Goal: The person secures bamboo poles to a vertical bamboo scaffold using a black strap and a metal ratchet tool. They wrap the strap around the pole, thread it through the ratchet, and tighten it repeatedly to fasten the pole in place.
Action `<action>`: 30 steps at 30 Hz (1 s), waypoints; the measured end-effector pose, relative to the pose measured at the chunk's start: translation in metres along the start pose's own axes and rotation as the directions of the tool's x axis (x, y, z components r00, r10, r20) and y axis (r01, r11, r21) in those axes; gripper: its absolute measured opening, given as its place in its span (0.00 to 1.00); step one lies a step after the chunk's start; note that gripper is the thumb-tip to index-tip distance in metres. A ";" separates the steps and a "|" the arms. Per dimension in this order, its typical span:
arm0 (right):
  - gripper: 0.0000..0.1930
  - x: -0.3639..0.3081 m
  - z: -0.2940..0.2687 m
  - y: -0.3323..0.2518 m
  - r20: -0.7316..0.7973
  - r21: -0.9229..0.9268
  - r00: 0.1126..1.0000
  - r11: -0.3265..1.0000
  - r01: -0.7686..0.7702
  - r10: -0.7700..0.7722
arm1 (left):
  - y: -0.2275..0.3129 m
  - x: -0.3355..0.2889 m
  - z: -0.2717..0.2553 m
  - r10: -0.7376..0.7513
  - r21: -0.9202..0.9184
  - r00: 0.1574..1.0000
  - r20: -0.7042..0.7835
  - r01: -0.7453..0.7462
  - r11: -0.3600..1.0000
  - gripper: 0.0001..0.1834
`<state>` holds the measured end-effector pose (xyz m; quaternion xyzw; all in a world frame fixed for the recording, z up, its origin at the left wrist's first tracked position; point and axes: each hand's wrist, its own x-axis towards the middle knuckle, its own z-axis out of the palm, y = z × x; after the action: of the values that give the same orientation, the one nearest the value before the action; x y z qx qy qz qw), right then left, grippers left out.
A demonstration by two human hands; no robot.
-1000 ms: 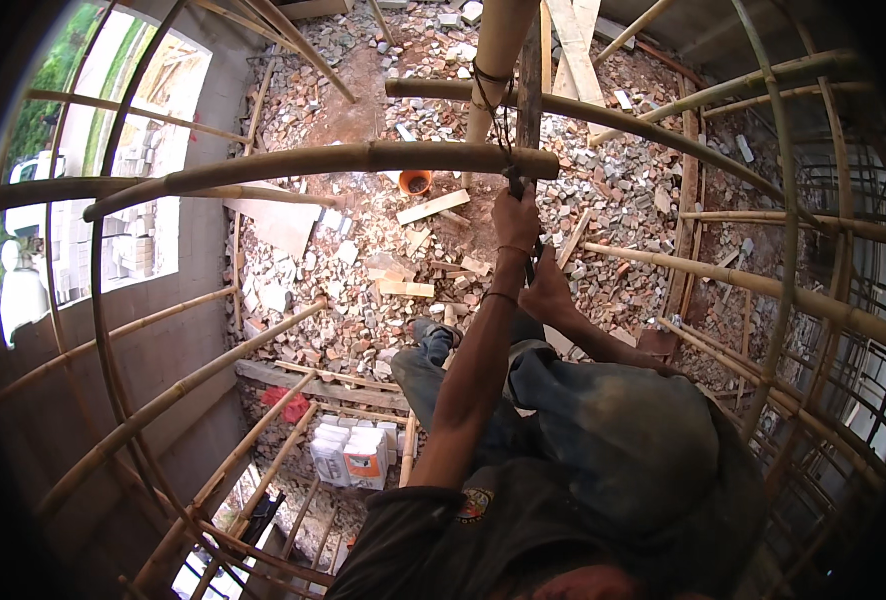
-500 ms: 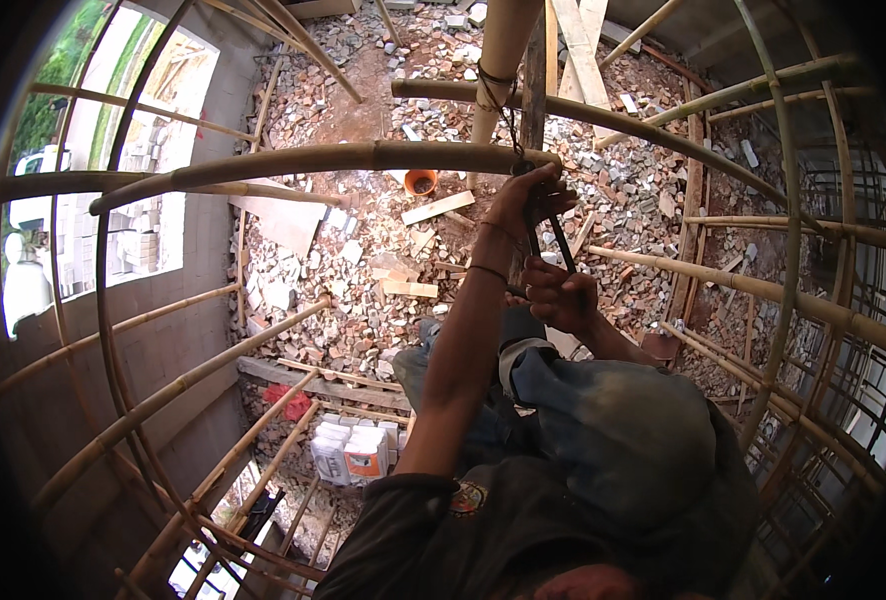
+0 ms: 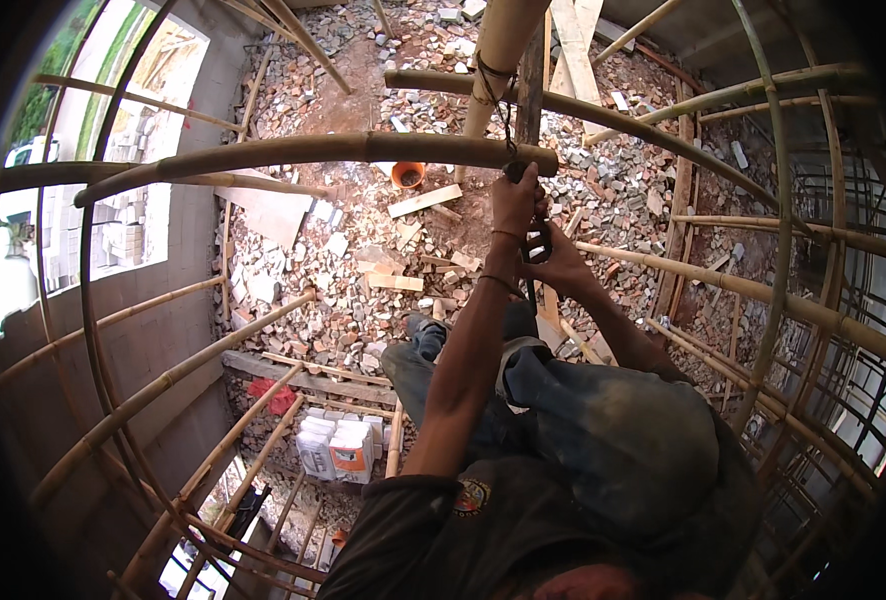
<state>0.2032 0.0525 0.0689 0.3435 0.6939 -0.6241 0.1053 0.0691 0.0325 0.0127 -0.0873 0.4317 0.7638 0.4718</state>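
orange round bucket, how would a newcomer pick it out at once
Find the thick brown crosswise bamboo pole ending by the person's left hand. Below its right half in view, on broken rubble, is the round orange bucket. Bright colour and open mouth distinguish it from the flat pale wooden plank nearby.

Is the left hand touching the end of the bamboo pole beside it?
Cannot tell. In the head view, the left hand overlaps the edge of the bamboo pole near its end, but this angle hides whether they meet.
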 end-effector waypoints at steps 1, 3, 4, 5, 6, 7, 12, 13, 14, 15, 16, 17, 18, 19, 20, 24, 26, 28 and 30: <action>0.41 0.005 0.005 -0.003 -0.119 -0.218 0.990 0.975 0.046 -0.073 | -0.002 0.001 0.000 0.018 0.055 1.000 -0.017 -0.017 0.998 0.12; 0.38 0.007 0.023 0.000 -0.297 -0.378 0.947 0.926 0.004 -0.125 | -0.006 0.003 -0.001 0.055 0.146 0.997 -0.052 -0.047 0.988 0.14; 0.36 0.011 0.029 0.003 -0.327 -0.389 0.933 0.921 0.013 -0.151 | -0.006 0.004 -0.003 0.071 0.233 0.993 -0.097 -0.047 0.971 0.15; 0.34 0.013 0.035 0.007 -0.355 -0.393 0.923 0.919 -0.004 -0.148 | -0.008 0.004 -0.003 0.096 0.301 0.988 -0.117 -0.057 0.952 0.17; 0.30 0.016 0.033 0.010 -0.311 -0.311 0.949 0.949 -0.061 -0.041 | -0.009 0.005 -0.002 0.143 0.369 0.977 -0.160 -0.075 0.927 0.18; 0.30 0.018 0.033 0.013 -0.239 -0.169 0.970 0.986 0.008 -0.049 | -0.009 0.005 -0.002 0.229 0.539 0.959 -0.165 -0.107 0.836 0.19; 0.36 0.005 0.019 0.025 0.080 0.800 0.992 0.599 -0.008 -0.094 | -0.008 -0.007 0.010 0.335 0.856 0.923 -0.189 -0.012 0.517 0.23; 0.37 0.002 0.017 0.026 0.178 0.898 0.982 0.420 -0.132 -0.071 | -0.005 -0.011 0.012 0.313 0.827 0.937 -0.158 -0.048 0.560 0.24; 0.36 0.000 0.016 0.027 0.244 0.960 0.957 0.176 -0.216 -0.155 | 0.002 -0.014 0.010 0.257 0.793 0.960 -0.113 -0.069 0.605 0.26; 0.36 0.000 0.016 0.028 0.287 0.958 0.919 0.071 -0.278 -0.271 | 0.009 -0.017 0.008 0.176 0.762 0.981 -0.086 -0.049 0.646 0.27; 0.35 0.000 0.016 0.029 0.311 0.937 0.868 -0.027 -0.348 -0.387 | 0.017 -0.017 0.007 0.020 0.721 0.997 -0.076 0.041 0.692 0.22; 0.35 0.003 0.017 0.029 0.312 0.900 0.822 -0.129 -0.417 -0.477 | 0.020 -0.018 0.007 -0.067 0.544 0.998 -0.001 0.057 0.837 0.22; 0.35 0.004 0.017 0.031 0.318 0.888 0.812 -0.146 -0.436 -0.489 | 0.023 -0.017 0.007 -0.130 0.352 0.990 0.048 0.105 0.930 0.23; 0.34 0.007 0.017 0.032 0.328 0.877 0.794 -0.148 -0.458 -0.513 | 0.024 -0.016 0.008 -0.165 0.138 0.977 0.132 0.146 0.980 0.23; 0.32 0.008 0.017 0.033 0.329 0.862 0.766 -0.157 -0.483 -0.552 | 0.024 -0.014 0.007 -0.179 0.047 0.963 0.203 0.173 0.984 0.19; 0.24 0.007 0.012 0.036 0.417 0.903 0.843 0.264 -0.340 -0.339 | 0.014 -0.006 0.000 -0.197 0.049 0.976 0.094 0.193 0.980 0.13; 0.21 0.005 0.012 0.035 0.412 0.885 0.879 0.335 -0.323 -0.240 | 0.009 -0.002 -0.006 -0.192 0.052 0.978 0.081 0.188 0.981 0.13; 0.20 0.003 0.015 0.033 0.383 0.864 0.918 0.391 -0.318 -0.099 | 0.002 -0.003 -0.010 -0.184 0.034 0.982 0.040 0.183 0.983 0.14; 0.19 0.004 0.021 0.028 0.176 0.678 0.984 0.721 -0.146 0.033 | -0.003 -0.007 -0.010 -0.165 -0.048 0.984 0.059 0.168 0.985 0.16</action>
<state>0.2110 0.0339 0.0399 0.3425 0.3856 -0.8551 0.0529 0.0721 0.0212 0.0082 -0.1146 0.3892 0.7350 0.5433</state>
